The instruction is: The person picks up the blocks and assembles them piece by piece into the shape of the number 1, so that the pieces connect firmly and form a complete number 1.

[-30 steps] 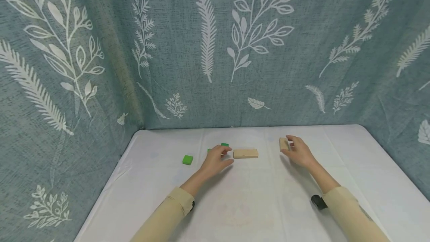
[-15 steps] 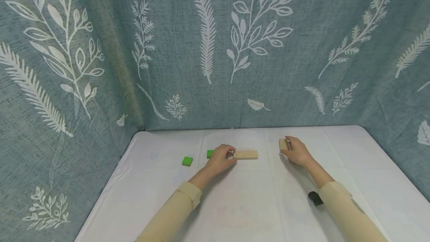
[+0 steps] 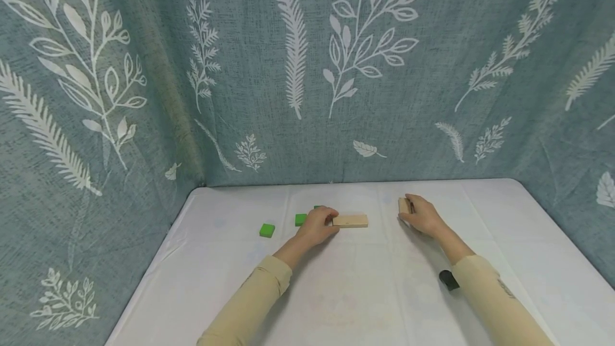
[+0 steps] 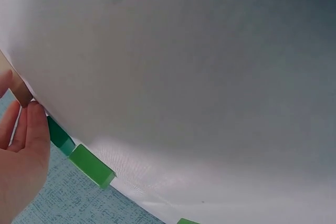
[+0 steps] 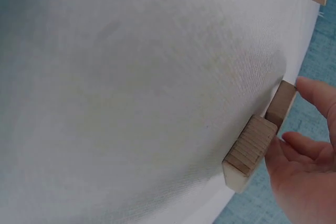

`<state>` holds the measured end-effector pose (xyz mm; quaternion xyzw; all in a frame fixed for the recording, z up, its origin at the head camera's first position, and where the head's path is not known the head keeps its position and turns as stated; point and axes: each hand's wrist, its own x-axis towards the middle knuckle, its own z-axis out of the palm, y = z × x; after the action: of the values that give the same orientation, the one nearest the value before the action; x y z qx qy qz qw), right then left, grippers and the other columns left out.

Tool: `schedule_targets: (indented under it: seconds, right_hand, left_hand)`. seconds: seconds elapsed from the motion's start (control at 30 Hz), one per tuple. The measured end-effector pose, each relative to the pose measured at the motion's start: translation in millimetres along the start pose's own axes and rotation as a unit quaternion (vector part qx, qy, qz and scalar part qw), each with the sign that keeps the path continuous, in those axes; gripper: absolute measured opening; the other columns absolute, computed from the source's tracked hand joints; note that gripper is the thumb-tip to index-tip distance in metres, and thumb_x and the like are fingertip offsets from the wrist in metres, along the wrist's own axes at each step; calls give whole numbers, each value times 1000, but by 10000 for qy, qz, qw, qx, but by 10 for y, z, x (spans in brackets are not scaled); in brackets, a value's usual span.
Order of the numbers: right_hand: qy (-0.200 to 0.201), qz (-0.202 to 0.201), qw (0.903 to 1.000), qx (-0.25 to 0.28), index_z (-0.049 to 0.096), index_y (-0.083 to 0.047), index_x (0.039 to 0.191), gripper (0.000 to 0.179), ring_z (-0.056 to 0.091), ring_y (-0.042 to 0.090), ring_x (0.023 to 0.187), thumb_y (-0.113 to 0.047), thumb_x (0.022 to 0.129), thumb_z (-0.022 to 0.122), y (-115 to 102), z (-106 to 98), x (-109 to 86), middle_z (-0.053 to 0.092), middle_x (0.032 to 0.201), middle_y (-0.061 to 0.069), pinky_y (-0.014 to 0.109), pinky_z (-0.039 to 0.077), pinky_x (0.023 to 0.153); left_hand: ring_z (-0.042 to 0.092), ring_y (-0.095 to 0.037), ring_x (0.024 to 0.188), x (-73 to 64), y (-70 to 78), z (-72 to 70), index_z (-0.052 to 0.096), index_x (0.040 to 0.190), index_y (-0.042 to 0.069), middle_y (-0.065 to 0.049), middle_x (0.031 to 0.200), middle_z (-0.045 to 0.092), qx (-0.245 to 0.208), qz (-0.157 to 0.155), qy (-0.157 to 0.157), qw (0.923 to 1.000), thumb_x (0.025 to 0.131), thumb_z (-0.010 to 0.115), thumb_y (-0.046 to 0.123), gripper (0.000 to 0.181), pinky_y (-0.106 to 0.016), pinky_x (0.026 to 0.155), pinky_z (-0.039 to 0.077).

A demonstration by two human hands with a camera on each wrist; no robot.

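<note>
On the white table lies a long flat wooden block (image 3: 349, 221). My left hand (image 3: 314, 228) pinches its left end between thumb and fingers; the left wrist view shows the fingertips (image 4: 34, 109) against the block's end (image 4: 21, 90). To the right, my right hand (image 3: 425, 219) holds a short wooden block (image 3: 404, 206), partly hidden by the fingers. In the right wrist view, thumb and finger span a plain wooden block (image 5: 282, 100), and a ridged wooden piece (image 5: 251, 145) sits against it.
Left of my left hand are green blocks (image 3: 300, 220), one (image 3: 267, 230) nearer the left side and one (image 3: 318, 207) partly behind the hand. A patterned blue-green curtain (image 3: 307, 143) hangs beyond the table (image 3: 346, 282). A black object (image 3: 449, 280) shows beside the right sleeve.
My left hand has moved right and its fingers have come onto the long block's end, uncovering a green block. My right hand has stayed almost in place at the short block.
</note>
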<state>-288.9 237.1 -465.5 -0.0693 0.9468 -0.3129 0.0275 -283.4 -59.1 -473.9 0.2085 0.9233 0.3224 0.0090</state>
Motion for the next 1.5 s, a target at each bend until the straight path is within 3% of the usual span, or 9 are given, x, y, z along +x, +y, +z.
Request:
schedule_targets:
  seconds: [0.33,0.9,1.5]
  right_hand:
    - [-21,55,10000,-68,30,19,140,63,35,52,130,-13,95,60,-10,-3,14,35,141,39,58,30,107]
    - [-199,114,9994,-253,32,17,141,63,33,52,131,-16,95,60,-25,-16,35,33,142,38,59,30,107]
    - [-157,-56,9996,-241,37,18,137,60,35,53,128,-15,94,62,-13,-36,23,37,139,39,59,32,105]
  left_hand:
    - [58,-18,88,9,-19,-18,68,113,-1,-8,97,64,92,144,1,9999,84,76,9,32,-28,79,50]
    - [60,-20,85,-76,-16,-55,69,108,-3,-10,94,66,-217,165,13,9996,82,78,8,29,-28,75,50]
    - [61,-20,90,-280,46,-127,69,107,0,-10,100,67,-433,193,-111,9988,83,77,11,28,-31,79,51]
